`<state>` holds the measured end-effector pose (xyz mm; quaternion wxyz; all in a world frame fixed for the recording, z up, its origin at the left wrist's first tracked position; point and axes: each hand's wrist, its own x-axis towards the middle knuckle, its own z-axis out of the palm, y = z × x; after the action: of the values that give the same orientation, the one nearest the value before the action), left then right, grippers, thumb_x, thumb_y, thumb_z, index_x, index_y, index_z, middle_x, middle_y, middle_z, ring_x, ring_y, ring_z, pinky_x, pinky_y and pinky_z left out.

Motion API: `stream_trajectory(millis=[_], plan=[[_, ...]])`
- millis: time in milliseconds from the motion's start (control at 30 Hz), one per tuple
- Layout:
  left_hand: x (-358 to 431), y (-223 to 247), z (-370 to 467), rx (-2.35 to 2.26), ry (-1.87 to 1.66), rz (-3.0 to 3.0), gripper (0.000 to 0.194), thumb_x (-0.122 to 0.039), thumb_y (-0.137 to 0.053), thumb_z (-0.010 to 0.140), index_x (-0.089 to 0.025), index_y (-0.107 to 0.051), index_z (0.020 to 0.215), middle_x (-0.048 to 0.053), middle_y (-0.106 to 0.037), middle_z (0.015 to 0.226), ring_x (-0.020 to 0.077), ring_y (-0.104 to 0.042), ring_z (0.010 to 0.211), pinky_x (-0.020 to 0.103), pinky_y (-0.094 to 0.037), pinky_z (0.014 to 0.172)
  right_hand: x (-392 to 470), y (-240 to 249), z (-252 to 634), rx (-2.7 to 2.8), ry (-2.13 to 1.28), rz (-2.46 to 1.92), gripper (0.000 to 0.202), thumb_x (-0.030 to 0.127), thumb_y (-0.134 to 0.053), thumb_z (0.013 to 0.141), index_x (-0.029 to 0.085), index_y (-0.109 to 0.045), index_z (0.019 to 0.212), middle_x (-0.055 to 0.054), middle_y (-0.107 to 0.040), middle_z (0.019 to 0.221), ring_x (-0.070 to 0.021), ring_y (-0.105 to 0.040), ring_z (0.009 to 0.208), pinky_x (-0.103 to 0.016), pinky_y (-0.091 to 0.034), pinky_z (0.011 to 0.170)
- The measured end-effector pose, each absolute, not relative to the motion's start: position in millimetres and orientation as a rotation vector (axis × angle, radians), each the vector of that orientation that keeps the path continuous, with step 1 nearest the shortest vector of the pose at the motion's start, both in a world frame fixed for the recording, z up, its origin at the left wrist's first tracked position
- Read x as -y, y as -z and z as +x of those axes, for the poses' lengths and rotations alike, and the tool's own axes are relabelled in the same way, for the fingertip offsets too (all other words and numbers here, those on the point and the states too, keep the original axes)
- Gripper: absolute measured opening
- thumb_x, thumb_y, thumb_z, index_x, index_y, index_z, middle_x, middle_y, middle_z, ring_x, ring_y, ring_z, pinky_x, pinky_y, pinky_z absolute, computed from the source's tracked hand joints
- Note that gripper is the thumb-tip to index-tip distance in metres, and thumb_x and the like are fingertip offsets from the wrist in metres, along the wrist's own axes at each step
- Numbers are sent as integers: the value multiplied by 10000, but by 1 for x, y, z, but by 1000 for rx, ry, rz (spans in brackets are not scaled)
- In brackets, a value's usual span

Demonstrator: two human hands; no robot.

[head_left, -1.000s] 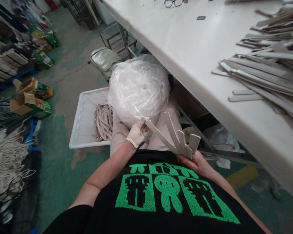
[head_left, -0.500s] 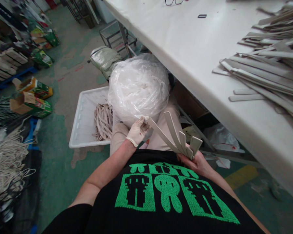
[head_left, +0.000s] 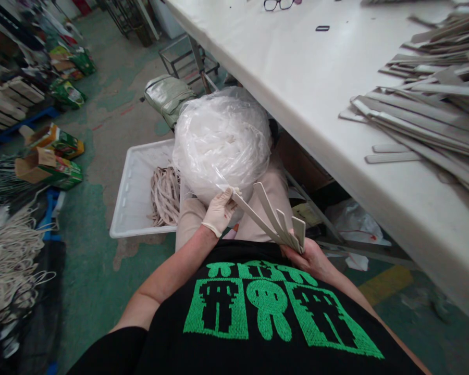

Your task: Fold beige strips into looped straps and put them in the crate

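My left hand (head_left: pixel 220 209), in a thin white glove, has its fingers closed at the far end of one long beige strap (head_left: pixel 258 221). A small whitish bit shows at its fingertips, too small to name. Several flat beige straps (head_left: pixel 298 229) fan upward out of my bare right hand (head_left: pixel 310 259), which is wrapped round their lower part close to my shirt. The long strap spans the gap between both hands. Just beyond my left hand, a big clear plastic bag (head_left: pixel 222 140) of white material rests by my knees. Its contents are blurred by the plastic.
A white table (head_left: pixel 297 78) runs along the right, with a pile of beige straps (head_left: pixel 422 120) and a pair of glasses (head_left: pixel 277 5). At left on the floor stands a white plastic bin (head_left: pixel 131 187) with beige strips (head_left: pixel 164 195); cartons (head_left: pixel 50 172) lie farther left.
The fan of straps in my right hand has tipped left and closed up somewhat. My left hand has stayed almost in place, still at the long strap's end.
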<state>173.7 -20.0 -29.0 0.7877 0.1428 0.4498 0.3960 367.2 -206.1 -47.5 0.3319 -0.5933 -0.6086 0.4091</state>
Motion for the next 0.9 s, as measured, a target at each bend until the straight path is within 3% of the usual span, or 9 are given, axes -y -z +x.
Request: stream_trajectory(millis=[400, 900], plan=[[19, 31, 175, -979, -893, 284, 135, -200, -814, 772, -146, -693, 749, 18, -737, 759, 122, -697, 711, 247, -541, 766, 207, 49, 366, 1561, -1061, -1634, 298, 483, -568, 915, 204, -570, 809, -13, -586, 655, -161, -521, 605, -262, -437, 569], [20, 34, 175, -1016, -832, 339, 110, -240, -793, 797, -152, -726, 790, 51, -764, 825, 146, -711, 756, 241, -519, 715, 203, 37, 363, 1641, -1052, -1680, 73, 259, -511, 883, 212, -549, 840, 14, -600, 664, -125, -495, 552, -230, -371, 542]])
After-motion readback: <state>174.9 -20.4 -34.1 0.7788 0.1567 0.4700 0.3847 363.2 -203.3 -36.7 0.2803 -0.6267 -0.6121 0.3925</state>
